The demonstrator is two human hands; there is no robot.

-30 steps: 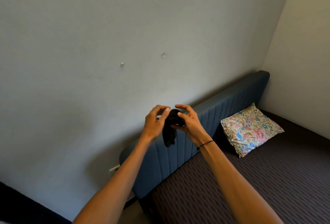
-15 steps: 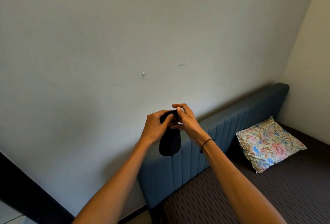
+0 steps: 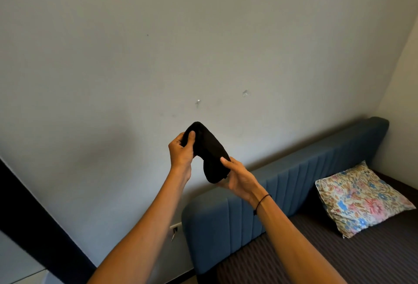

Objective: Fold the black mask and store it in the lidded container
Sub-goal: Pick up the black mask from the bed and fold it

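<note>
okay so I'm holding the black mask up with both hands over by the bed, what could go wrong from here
1. The black mask is held in mid-air, the left hand pinching its upper end and the right hand its lower end. If either grip slips, it may unfold or drop.
2. No lidded container shows in this view, so you will probably have to carry the mask while turning to look for it, and the fold could come loose on the way.

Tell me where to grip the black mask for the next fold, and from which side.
Probably the two ends, as now. The black mask is draped in a bend: the left hand pinches the upper end from the left, and the right hand cups the lower end from below on the right. Its middle hangs free between them, so the ends can be brought together.
</note>
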